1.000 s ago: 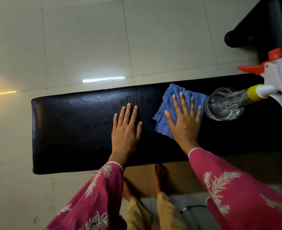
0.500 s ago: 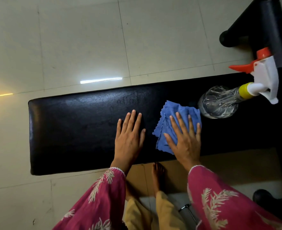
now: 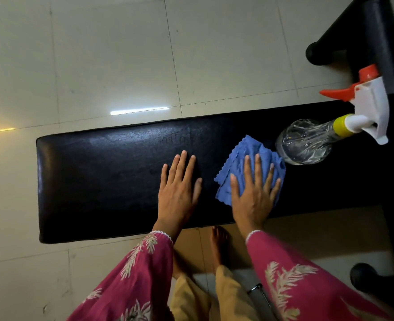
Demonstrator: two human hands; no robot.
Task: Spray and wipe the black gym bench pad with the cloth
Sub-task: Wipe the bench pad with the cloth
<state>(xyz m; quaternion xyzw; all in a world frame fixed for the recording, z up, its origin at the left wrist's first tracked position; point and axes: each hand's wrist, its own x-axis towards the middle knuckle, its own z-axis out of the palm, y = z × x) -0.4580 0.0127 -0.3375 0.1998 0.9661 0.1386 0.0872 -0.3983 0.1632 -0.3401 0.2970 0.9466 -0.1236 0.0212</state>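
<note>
The black gym bench pad (image 3: 94, 186) runs left to right across the view. A folded blue cloth (image 3: 244, 156) lies on its right half, and my right hand (image 3: 254, 193) presses flat on the cloth with fingers spread. Just left of it, my left hand (image 3: 178, 188) rests flat and empty on the bare pad. A clear spray bottle (image 3: 307, 142) with a yellow collar, white head and orange trigger stands on the pad, touching or almost touching the cloth's right side.
Pale floor tiles (image 3: 98, 54) surround the bench. Black frame parts of the bench (image 3: 376, 38) rise at the upper right, and a black foot (image 3: 363, 276) sits at the lower right. My bare feet (image 3: 218, 246) stand below the pad's near edge.
My right hand slid the cloth from the pad's far edge back toward the near edge, staying beside the bottle. My left hand stayed flat on the pad.
</note>
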